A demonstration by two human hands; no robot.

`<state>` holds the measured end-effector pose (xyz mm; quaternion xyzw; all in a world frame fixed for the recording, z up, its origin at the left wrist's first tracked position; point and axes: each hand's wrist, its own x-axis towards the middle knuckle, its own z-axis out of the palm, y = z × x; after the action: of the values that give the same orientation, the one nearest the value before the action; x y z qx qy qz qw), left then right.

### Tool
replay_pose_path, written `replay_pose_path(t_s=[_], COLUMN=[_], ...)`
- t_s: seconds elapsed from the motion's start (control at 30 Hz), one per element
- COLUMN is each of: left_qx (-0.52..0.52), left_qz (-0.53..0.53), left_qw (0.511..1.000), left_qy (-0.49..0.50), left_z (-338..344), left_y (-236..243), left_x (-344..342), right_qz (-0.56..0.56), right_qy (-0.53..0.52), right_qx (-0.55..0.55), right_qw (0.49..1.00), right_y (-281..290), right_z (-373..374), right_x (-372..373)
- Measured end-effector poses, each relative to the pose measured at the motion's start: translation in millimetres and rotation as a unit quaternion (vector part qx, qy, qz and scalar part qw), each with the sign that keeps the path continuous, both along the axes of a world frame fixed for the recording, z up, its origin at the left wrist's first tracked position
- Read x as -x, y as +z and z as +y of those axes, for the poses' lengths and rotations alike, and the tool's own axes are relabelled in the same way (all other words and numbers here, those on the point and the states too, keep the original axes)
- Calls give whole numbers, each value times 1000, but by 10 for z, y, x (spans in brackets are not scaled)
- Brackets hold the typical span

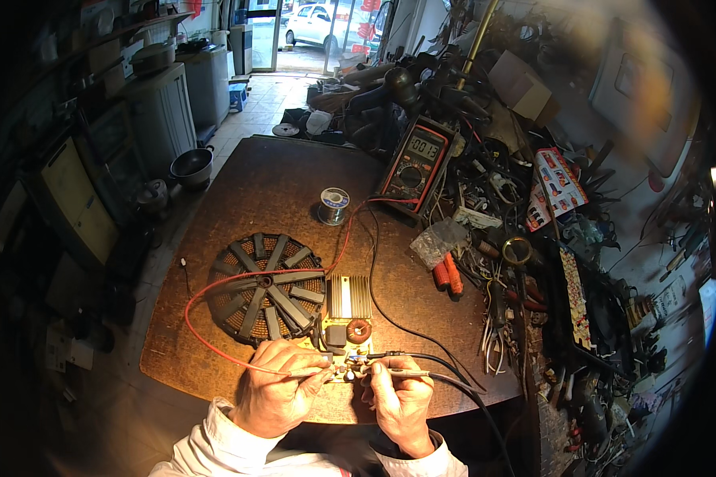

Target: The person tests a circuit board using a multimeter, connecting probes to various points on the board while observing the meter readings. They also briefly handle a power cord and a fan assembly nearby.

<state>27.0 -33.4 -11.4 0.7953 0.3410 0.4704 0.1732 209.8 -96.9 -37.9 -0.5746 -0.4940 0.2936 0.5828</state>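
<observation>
My left hand (pixel 277 388) holds a test probe with a red lead (pixel 215 288), its tip at the lower part of a circuit board (pixel 336 335). My right hand (pixel 399 401) grips another probe (pixel 399 373) at the same area, beside black cables (pixel 453 364). The board carries a finned heatsink (pixel 350 296) and a copper-wound toroid (pixel 359 332). Left of it lies a round induction coil (pixel 256 306) with radial bars. Further back, a multimeter (pixel 410 177) with a lit display leans on clutter, and a solder spool (pixel 334 207) stands upright. The probe tips are too small to tell exactly what they touch.
The wooden table (pixel 183 342) has tools, orange-handled pliers (pixel 447 274) and loose wires along its right, with piled parts (pixel 517 175) behind. A metal pot (pixel 191 167) and appliances (pixel 155 111) stand left along a tiled floor, leading to a glass door with a white car outside.
</observation>
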Motion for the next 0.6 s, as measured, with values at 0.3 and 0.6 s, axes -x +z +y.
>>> replay_pose_path(t_s=[0.3, 0.6], left_qx=[-40, -7], left_qz=[-14, 0], left_qw=[999, 1000], left_qy=[-11, -14], left_z=[26, 12], left_y=[-92, -64], left_x=[18, 38], right_qz=[-149, 9], right_qy=[-17, -10], right_qx=[-55, -7], right_qw=[987, 1000], right_y=[-79, 28], right_z=[15, 14], right_x=[-39, 39])
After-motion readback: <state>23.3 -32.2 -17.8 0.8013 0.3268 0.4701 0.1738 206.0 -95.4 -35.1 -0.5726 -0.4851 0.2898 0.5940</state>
